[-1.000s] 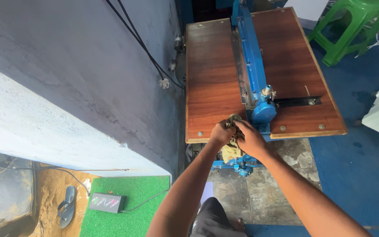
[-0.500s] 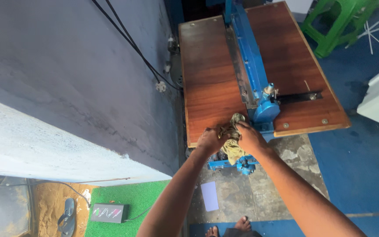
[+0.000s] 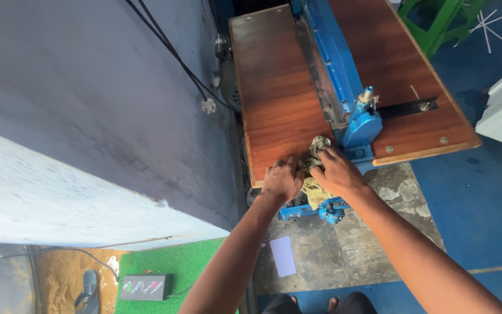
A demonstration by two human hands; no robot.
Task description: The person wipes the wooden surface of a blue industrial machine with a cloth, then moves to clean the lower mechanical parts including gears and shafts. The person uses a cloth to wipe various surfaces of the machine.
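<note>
Both hands [image 3: 309,174] on crumpled rag [image 3: 315,168]

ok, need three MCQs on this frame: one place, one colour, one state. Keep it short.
1. Where is the rag?
A. table's near edge
B. on the stool
C. on the green mat

2. What colour is the machine on the table?
A. red
B. blue
C. yellow

3. How are the hands placed?
A. both on the rag
B. only left
C. neither

Key: 1 A, it lies bunched at the edge by the machine's end. 2 B, its body is blue. 3 A, left hand and right hand both press on it.
</note>
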